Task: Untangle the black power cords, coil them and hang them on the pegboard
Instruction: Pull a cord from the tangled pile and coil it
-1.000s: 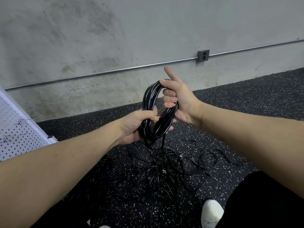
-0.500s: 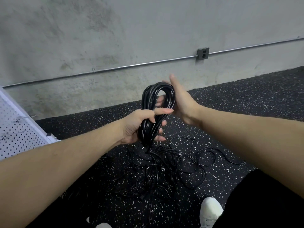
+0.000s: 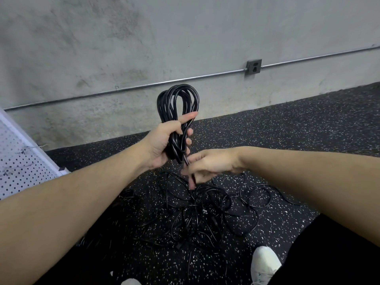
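Note:
A coiled black power cord (image 3: 177, 103) stands upright in my left hand (image 3: 164, 140), whose fingers wrap round its lower half while its loops rise above the thumb. Just below the coil, my right hand (image 3: 207, 165) pinches the cord's loose strand where it hangs down from the coil. That strand runs down into a tangle of black cords (image 3: 201, 214) spread on the floor beneath both hands. The white pegboard (image 3: 18, 161) leans at the left edge, with a few wire hooks on it.
The floor (image 3: 308, 128) is black speckled rubber, ending at a grey concrete wall (image 3: 144, 48) with a metal conduit and an outlet box (image 3: 254, 66). My white shoes (image 3: 265, 262) and dark trouser leg sit at the bottom right.
My right hand left the top of the coil and dropped below it to take the hanging strand. My left hand raised the coil and now holds it alone.

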